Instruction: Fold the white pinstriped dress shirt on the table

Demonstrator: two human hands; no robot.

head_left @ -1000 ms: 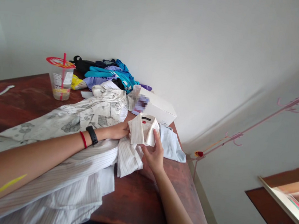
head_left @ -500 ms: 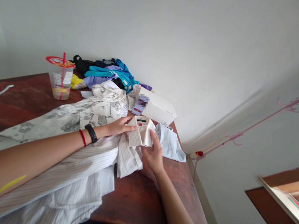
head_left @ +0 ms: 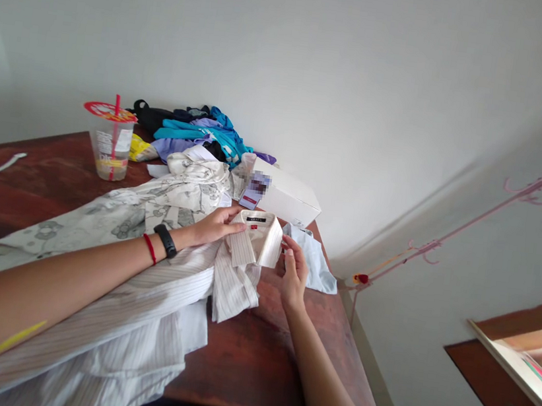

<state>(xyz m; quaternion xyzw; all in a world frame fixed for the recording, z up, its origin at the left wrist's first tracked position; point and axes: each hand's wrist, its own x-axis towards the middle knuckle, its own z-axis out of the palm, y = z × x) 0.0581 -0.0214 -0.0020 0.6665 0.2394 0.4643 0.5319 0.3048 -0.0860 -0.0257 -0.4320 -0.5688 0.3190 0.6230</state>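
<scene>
A white striped shirt (head_left: 146,320) lies across the dark wooden table (head_left: 255,361), its body hanging toward me. Its collar (head_left: 259,238), with a black label and a red tag, stands raised at the far end. My left hand (head_left: 215,224), with a black band and a red thread on the wrist, grips the collar's left side. My right hand (head_left: 295,269) touches the collar's right edge with its fingertips, fingers partly apart.
A floral white garment (head_left: 114,216) lies under the left arm. Behind it are a white box (head_left: 285,195), a pale blue cloth (head_left: 313,258), a pile of blue and dark clothes (head_left: 195,130) and a plastic cup with a red straw (head_left: 110,142). The table's right edge drops to the floor.
The collar has been lowered and turned flatter toward the table. My right hand slid from under the collar to its right edge; my left hand stayed on the collar.
</scene>
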